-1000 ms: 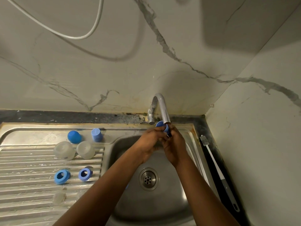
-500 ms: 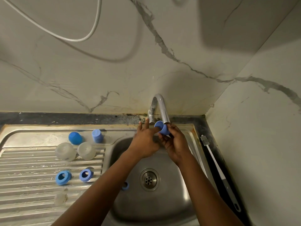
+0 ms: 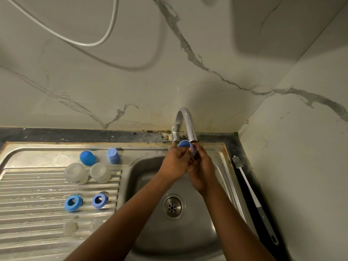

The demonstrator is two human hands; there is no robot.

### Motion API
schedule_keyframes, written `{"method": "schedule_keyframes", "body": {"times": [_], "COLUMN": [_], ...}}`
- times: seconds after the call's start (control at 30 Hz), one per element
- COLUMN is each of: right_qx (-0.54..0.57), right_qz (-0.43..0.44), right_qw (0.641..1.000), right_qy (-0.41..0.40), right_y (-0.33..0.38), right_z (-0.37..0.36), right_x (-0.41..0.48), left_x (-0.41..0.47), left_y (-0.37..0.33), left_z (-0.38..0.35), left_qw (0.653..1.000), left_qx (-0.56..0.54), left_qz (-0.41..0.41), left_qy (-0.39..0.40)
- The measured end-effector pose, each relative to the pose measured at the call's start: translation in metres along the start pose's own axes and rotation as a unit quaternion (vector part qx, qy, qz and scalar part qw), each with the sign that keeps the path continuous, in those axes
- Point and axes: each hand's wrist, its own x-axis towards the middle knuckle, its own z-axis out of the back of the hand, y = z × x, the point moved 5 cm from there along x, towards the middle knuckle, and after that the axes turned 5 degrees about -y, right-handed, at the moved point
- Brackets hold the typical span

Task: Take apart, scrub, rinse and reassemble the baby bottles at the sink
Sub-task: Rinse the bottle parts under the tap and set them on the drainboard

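1. Draining on the ribbed drainboard (image 3: 28, 187) at left are the separated parts: two blue caps (image 3: 87, 158) (image 3: 113, 155) at the back, two clear bottle bodies (image 3: 75, 173) (image 3: 100, 172) seemingly mouth-down, and two blue collar rings (image 3: 71, 203) (image 3: 99, 201) nearest. They were probably set there so water runs off.
2. Over the sink basin (image 3: 150, 232), the left hand (image 3: 175, 164) and right hand (image 3: 202, 172) together grasp a small blue cap (image 3: 185, 145). It is held just under the faucet spout (image 3: 190, 129), likely for rinsing, though no stream is discernible.
3. A bottle brush (image 3: 250, 191) lies along the right counter edge, within reach.
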Motion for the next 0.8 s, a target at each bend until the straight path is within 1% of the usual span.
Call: {"method": "schedule_keyframes", "body": {"times": [0.07,0.1,0.17,0.23,0.3,0.4,0.47,0.5,0.57,0.6,0.63,0.67,0.7,0.8], "right_qx": [-0.040,-0.062,-0.095,-0.100,-0.064,-0.005,0.001,-0.002,-0.005,-0.002,0.005,0.014,0.019,0.003], "right_qz": [-0.001,-0.007,-0.026,-0.037,-0.047,-0.068,-0.066,-0.061,-0.051,-0.047,-0.043,-0.041,-0.039,-0.043], "right_qw": [0.999,0.998,0.995,0.994,0.996,0.996,0.997,0.997,0.998,0.999,0.999,0.999,0.999,0.999], "right_qy": [-0.015,-0.022,-0.031,-0.031,-0.032,-0.051,-0.046,-0.039,-0.022,-0.015,-0.009,-0.004,0.002,-0.003], "right_y": [0.000,0.001,0.003,0.005,0.006,0.005,0.005,0.006,0.006,0.006,0.006,0.006,0.006,0.006], "right_z": [0.000,0.000,0.000,0.000,0.000,0.003,0.005,0.006,0.006,0.006,0.006,0.006,0.005,0.003], "right_x": [0.002,0.004,0.005,0.006,0.007,0.009,0.009,0.008,0.006,0.005,0.005,0.005,0.005,0.005], "left_x": [0.004,0.006,0.009,0.012,0.015,0.018,0.022,0.024,0.023,0.020,0.017,0.015,0.014,0.015], "left_y": [0.002,0.003,0.004,0.005,0.011,0.021,0.025,0.025,0.025,0.023,0.021,0.020,0.020,0.017], "left_z": [-0.005,-0.006,-0.002,0.001,0.000,0.003,0.008,0.010,0.012,0.011,0.008,0.005,0.002,-0.004], "left_qw": [0.990,0.982,0.974,0.965,0.950,0.930,0.933,0.946,0.984,0.992,0.995,0.996,0.994,0.963], "left_qx": [0.112,0.150,0.181,0.212,0.272,0.352,0.349,0.312,0.158,0.086,0.049,0.053,0.091,0.248], "left_qz": [-0.083,-0.107,-0.133,-0.151,-0.146,-0.084,-0.053,-0.039,0.007,0.028,0.041,0.034,0.012,-0.080], "left_qy": [0.026,0.037,0.040,0.043,0.050,0.058,0.075,0.083,0.086,0.082,0.074,0.068,0.065,0.065]}}
